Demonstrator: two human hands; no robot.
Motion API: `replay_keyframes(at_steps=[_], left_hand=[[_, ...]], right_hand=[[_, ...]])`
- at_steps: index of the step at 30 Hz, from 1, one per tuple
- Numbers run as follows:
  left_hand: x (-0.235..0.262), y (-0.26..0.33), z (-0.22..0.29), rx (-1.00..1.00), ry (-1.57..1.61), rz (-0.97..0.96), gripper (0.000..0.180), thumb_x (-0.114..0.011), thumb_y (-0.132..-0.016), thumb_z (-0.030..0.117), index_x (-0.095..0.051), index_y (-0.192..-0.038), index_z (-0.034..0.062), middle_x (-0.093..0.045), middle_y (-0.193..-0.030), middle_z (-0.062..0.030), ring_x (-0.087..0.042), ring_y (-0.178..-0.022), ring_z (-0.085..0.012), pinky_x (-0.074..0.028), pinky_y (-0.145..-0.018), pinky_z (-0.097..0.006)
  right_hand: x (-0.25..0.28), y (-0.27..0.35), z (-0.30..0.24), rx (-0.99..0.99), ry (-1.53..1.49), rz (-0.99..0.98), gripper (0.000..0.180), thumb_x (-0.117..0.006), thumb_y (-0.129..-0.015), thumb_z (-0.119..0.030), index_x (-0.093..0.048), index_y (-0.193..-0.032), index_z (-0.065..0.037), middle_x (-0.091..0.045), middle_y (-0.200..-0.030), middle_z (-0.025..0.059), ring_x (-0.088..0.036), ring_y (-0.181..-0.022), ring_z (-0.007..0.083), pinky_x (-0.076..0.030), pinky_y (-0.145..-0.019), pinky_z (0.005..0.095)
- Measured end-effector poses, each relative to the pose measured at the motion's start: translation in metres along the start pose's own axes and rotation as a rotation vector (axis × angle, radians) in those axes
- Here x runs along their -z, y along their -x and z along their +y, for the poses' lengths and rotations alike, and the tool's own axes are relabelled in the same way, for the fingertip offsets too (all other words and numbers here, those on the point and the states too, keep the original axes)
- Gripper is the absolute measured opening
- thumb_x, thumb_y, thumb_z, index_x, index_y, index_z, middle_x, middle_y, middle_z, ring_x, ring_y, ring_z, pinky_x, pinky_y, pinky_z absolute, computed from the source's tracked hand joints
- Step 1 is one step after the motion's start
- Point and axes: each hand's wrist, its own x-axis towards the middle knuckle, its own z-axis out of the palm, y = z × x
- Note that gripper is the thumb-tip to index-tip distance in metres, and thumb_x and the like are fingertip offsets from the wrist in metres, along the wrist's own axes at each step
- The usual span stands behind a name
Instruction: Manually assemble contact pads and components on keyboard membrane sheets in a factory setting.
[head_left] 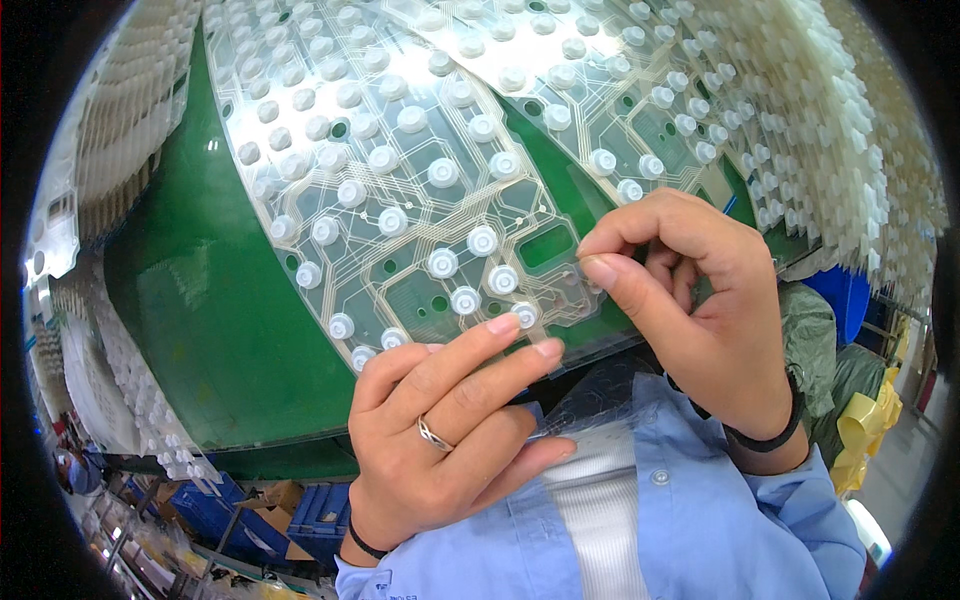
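A clear keyboard membrane sheet (415, 215) with printed traces and white rubber domes lies on a green table. My left hand (450, 425), wearing a ring, reaches over its near edge. The extended index and middle fingertips rest on the sheet beside a dome (523, 315), and nothing is in that hand. At the sheet's near right corner my right hand (700, 285) pinches thumb and index finger together. What is between those tips is hidden; they are right at the sheet's edge. A second domed sheet (620, 130) lies to the right, partly beneath the first.
The green table top (190, 330) ends just in front of me. Stacked domed sheets (840, 130) rise on the right, and more stacks (120, 130) stand on the left. Blue crates (320, 515) sit below at left. Green plastic wrapping (810, 340) and a yellow piece (862, 425) are at right.
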Motion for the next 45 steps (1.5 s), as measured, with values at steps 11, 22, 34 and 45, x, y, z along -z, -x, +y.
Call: replay_keyframes(at_steps=[11,22,34,45], left_hand=[[0.002,-0.001,0.004,0.019,-0.067,-0.072,0.04,-0.068,-0.079,0.045,-0.051,-0.06,0.0142,-0.069,-0.114,-0.0039,-0.059,-0.107,-0.0248,-0.038,-0.078,-0.034],[0.002,-0.002,0.006,0.035,-0.075,-0.07,0.042,-0.068,-0.079,0.047,-0.051,-0.058,0.0139,-0.07,-0.112,-0.0037,-0.059,-0.106,-0.0252,-0.039,-0.078,-0.035],[0.022,-0.003,0.003,0.091,0.012,0.046,0.032,-0.075,-0.073,0.039,-0.06,-0.067,0.0115,-0.071,-0.108,-0.0075,-0.066,-0.093,-0.0232,-0.046,-0.071,-0.031],[0.019,-0.002,0.017,0.209,0.329,0.04,0.024,-0.082,-0.07,0.018,-0.066,-0.081,0.0039,-0.065,-0.072,-0.008,-0.062,-0.057,-0.0218,-0.048,-0.05,-0.03]], right_hand=[[0.003,0.003,0.004,0.029,-0.029,-0.04,0.018,-0.068,-0.076,0.007,-0.068,-0.092,-0.001,-0.062,-0.084,0.0017,-0.042,-0.056,0.0019,-0.031,-0.048,0.0176],[-0.001,0.007,0.013,0.245,0.152,0.014,0.022,-0.07,-0.075,0.005,-0.067,-0.094,-0.004,-0.061,-0.082,0.004,-0.044,-0.055,0.0066,-0.032,-0.048,0.0202],[0.01,0.005,-0.01,0.312,0.148,-0.04,0.035,-0.076,-0.075,-0.008,-0.065,-0.108,-0.005,-0.061,-0.087,0.0052,-0.055,-0.065,0.0166,-0.041,-0.057,0.026],[0.028,0.033,-0.014,0.273,0.167,-0.343,0.027,-0.069,-0.079,-0.01,-0.066,-0.105,-0.006,-0.064,-0.09,0.0073,-0.061,-0.079,0.026,-0.047,-0.07,0.037]])
